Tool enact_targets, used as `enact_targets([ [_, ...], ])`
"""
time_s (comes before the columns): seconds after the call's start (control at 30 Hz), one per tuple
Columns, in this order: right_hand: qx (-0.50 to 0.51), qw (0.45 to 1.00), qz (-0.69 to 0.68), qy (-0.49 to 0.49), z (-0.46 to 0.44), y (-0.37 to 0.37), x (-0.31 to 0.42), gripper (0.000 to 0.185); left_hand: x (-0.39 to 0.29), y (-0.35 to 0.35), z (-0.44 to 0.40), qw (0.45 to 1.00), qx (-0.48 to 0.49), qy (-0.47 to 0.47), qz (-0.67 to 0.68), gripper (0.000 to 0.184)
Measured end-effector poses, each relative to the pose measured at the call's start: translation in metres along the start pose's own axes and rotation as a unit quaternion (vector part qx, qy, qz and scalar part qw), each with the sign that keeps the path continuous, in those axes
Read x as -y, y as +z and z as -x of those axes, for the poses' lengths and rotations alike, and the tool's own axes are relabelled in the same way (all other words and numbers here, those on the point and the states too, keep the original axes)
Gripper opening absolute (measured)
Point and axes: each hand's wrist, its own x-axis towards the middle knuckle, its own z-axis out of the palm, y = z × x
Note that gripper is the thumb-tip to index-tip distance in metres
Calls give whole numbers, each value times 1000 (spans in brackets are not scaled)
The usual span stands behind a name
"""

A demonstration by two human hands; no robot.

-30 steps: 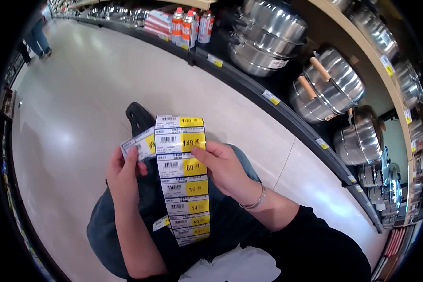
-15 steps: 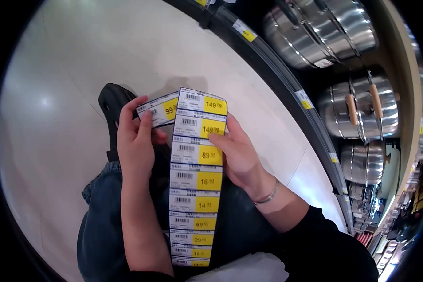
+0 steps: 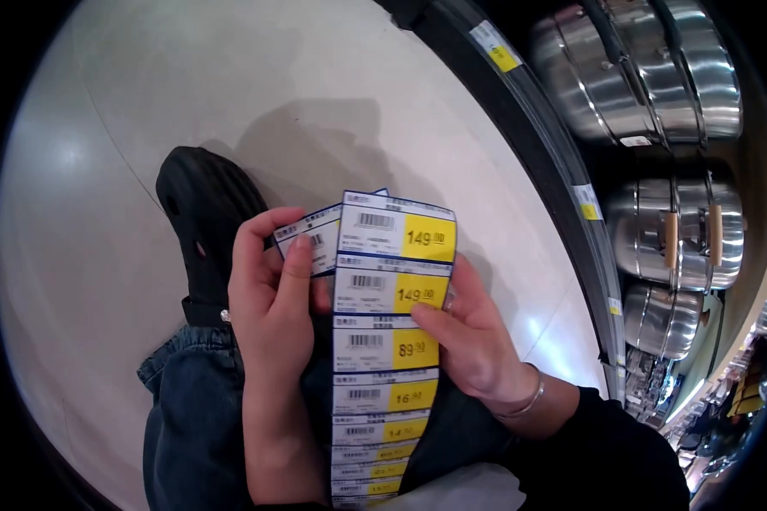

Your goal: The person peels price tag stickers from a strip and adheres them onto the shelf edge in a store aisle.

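The left hand [image 3: 268,294] pinches a tilted label [image 3: 324,230] whose right part lies behind a strip of price labels [image 3: 373,351]. The right hand [image 3: 479,345] pinches the strip's right edge (thumb just below a 149 price), the strip running near, over the legs. Steel pots [image 3: 669,104] line the shelf [image 3: 537,128] at right.

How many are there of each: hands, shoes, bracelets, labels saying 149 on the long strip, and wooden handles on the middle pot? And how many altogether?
Hands: 2, left hand and right hand
Shoe: 1
Bracelet: 1
Labels saying 149: 2, top label and second label
Wooden handles: 2, near handle and far handle
Total: 8
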Motion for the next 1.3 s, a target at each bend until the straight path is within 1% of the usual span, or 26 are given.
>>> enact_targets([
  [0.03, 11, 1000, 13, -15, 2, -3, 1, 45, -2, 2, 1, 1000, -9, -5, -1, 16],
  [0.13, -33, 999, 17, -22, 1, -5, 0, 43, -6, 10, 2, 1000, 9, -12, -22, 16],
  [0.17, -37, 991, 71, -103, -5, -9, -13, 42, -7, 13, 2, 1000, -6, -3, -16, 18],
  [0.2, -62, 985, 122, -102, -3, -8, -10, 43, -11, 16, 3, 999, 7, 9, -42, 20],
  [0.23, -65, 966, 161, -190, -1, -7, -12, 45, -10, 14, 3, 997, 9, 36, -66, 21],
  [0.33, -77, 958, 185, -205, 30, -4, 2, 49, -37, 20, 20, 994, 43, 58, -83, 21],
  [0.4, 28, 971, 148, -187, 60, -2, 26, 49, -67, 37, 41, 985, 30, 93, -143, 22],
  [0.43, 51, 960, 120, -247, 69, -13, 20, 49, -75, 40, 49, 984, 17, 106, -143, 24],
  [0.47, 28, 983, 70, -169, 98, -21, 38, 41, -83, 39, 59, 982, 0, 119, -145, 26],
  [0.53, -52, 976, -20, -211, 117, -70, 7, 33, -89, 36, 83, 976, -3, 110, -186, 27],
  [0.6, -160, 948, 73, -263, 151, -131, -11, 26, -96, 48, 104, 973, -33, 137, -182, 28],
  [0.63, -242, 916, 129, -294, 160, -165, -26, 21, -96, 49, 110, 972, -34, 137, -189, 28],
  [0.67, -345, 878, 180, -277, 172, -202, -38, 19, -97, 49, 113, 970, -12, 144, -197, 28],
  [0.7, -463, 766, 331, -300, 192, -235, -36, 19, -97, 50, 117, 968, 10, 149, -204, 28],
  [0.73, -527, 744, 314, -264, 203, -276, -35, 21, -93, 54, 116, 967, 10, 145, -208, 28],
  [0.77, -620, 639, 369, -267, 214, -322, -35, 18, -95, 61, 119, 958, 7, 134, -252, 28],
  [0.8, -654, 565, 397, -310, 234, -355, -22, 12, -95, 67, 121, 947, 5, 122, -296, 29],
  [0.83, -662, 499, 469, -303, 255, -388, -9, 8, -91, 74, 122, 949, -4, 130, -288, 30],
  [0.87, -670, 425, 508, -336, 267, -418, 2, 12, -89, 80, 122, 947, -7, 125, -294, 30],
  [0.93, -644, 404, 583, -286, 289, -455, 17, 16, -86, 91, 122, 933, -5, 150, -327, 30],
  [1.0, -616, 476, 599, -187, 301, -471, 22, 18, -91, 96, 123, 927, 0, 146, -345, 31],
  [1.03, -592, 522, 606, -98, 302, -476, 25, 17, -91, 96, 120, 930, 14, 139, -341, 31],
  [1.13, -585, 529, 613, -43, 302, -486, 31, 16, -91, 98, 116, 930, 25, 133, -342, 31],
  [1.17, -568, 563, 591, -105, 303, -488, 31, 17, -89, 101, 117, 929, 26, 134, -344, 30],
  [1.2, -563, 588, 570, -110, 304, -490, 32, 17, -89, 105, 118, 927, 24, 130, -350, 30],
  [1.3, -538, 590, 592, -110, 308, -492, 34, 17, -84, 113, 118, 926, 15, 127, -356, 30],
])
